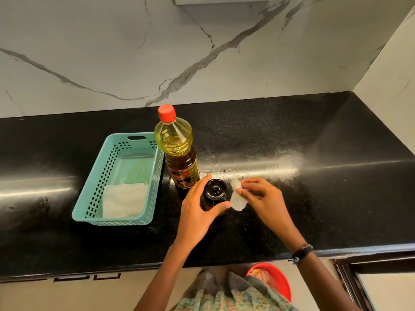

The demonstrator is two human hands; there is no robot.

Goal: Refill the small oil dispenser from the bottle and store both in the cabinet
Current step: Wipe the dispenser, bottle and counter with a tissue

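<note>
— Dispenser [214,194] first: where do I have it?

— Upright on the black counter [314,198], just in front of the oil bottle [177,149], black lid on, long axis straight up toward the camera. My left hand [197,212] wraps its near-left side, fingers curled round the body, thumb across the front. That is a grip, not a hover.

— And my right hand [265,198]?

— Just to the dispenser's right, fingertips pinched on a crumpled white tissue [235,196] that touches or nearly touches the lid's edge. I cannot tell which.

— So which way does the next move run?

— Leftward from the tissue, I judge: the dispenser lies directly left of my right fingers, so a short sweep wipes its side while my left hand steadies it.

— The bottle?

— Standing behind, red cap [166,113] on, just beside the teal basket [89,198], which holds a folded white paper. My left hand is nearer to it.

— Cabinet?

— Not in view from here.
</note>
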